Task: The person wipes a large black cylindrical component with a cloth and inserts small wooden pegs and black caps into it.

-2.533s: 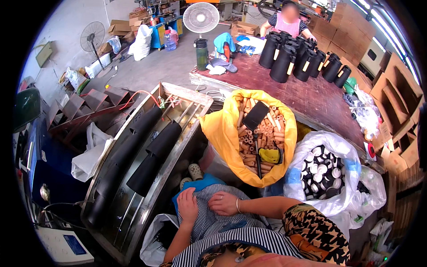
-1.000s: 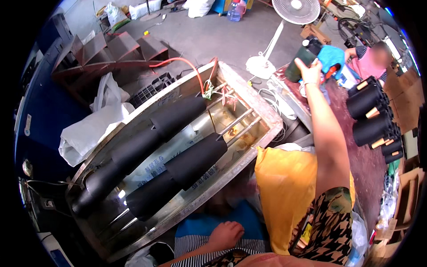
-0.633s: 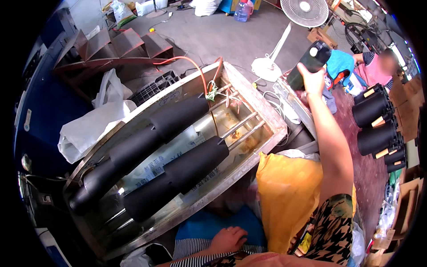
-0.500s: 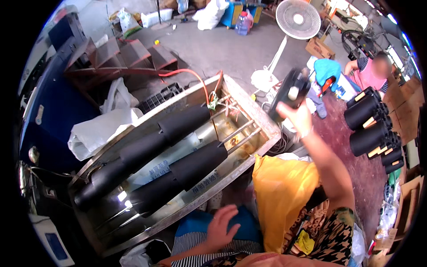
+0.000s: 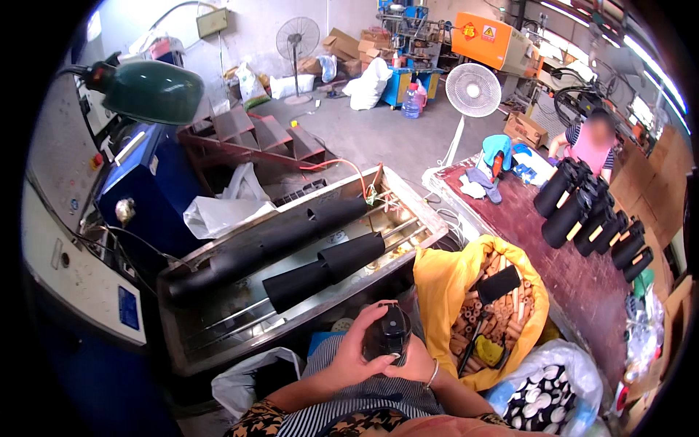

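Observation:
Close in front of my body, a dark, rounded black container-like piece (image 5: 388, 331) with a glossy end facing up is held between both palms. My left hand (image 5: 351, 358) wraps its left side, fingers over the upper edge and thumb at the bottom. From the right, my right hand (image 5: 419, 363) closes on its lower side; part of those fingers is hidden. Just beyond lies a long trough (image 5: 306, 336), where black tapered sleeves (image 5: 295, 284) sit end to end in two rows, the front row along metal rods.
A yellow sack (image 5: 439, 291) of tan wooden tubes stands at my right, beside a plastic bag (image 5: 586, 368) of black and white discs. Black containers (image 5: 564, 224) line the red-brown table (image 5: 568, 291), where a person in pink (image 5: 593, 149) sits. A green lamp (image 5: 149, 91) hangs left.
My right hand has come back from the far right with the black piece, in front of my body. My left hand, empty and spread before, now grips it too. The view has tipped upward.

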{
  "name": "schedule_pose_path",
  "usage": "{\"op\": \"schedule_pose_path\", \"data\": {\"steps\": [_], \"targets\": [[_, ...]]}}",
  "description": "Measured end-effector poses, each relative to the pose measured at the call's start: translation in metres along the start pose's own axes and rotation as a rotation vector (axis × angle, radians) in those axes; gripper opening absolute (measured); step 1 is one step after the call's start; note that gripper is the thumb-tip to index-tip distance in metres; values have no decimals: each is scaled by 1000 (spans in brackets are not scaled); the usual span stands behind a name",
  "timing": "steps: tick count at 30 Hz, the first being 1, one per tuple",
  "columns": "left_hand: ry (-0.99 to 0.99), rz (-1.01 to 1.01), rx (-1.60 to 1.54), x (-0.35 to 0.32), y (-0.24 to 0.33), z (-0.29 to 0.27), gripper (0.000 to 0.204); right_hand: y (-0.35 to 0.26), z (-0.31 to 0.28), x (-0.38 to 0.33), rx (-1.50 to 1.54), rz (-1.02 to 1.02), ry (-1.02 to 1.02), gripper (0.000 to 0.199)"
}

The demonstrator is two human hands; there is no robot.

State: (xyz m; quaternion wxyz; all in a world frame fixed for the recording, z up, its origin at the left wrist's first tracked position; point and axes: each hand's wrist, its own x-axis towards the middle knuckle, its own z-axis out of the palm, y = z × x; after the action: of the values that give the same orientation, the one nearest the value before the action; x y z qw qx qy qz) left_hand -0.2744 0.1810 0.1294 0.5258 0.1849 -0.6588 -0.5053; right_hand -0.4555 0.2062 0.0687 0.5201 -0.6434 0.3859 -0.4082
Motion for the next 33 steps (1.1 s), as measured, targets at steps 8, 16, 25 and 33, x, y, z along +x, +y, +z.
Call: {"op": "schedule_pose_path", "data": {"steps": [8,16,25,33], "targets": [[97,103,570,-32,63,8,52,-17,81,-45,32,-76,307,89],[255,-353,-216,23,71,-59,35,-63,86,-67,-251,-49,-16,96],[156,-357,640,-86,-125,-37,26,-137,63,-41,-349,-460,211,89],[-261,-35,1179,-154,-144,-16,15,-190,42,-19,-566,-750,650,81]]}}
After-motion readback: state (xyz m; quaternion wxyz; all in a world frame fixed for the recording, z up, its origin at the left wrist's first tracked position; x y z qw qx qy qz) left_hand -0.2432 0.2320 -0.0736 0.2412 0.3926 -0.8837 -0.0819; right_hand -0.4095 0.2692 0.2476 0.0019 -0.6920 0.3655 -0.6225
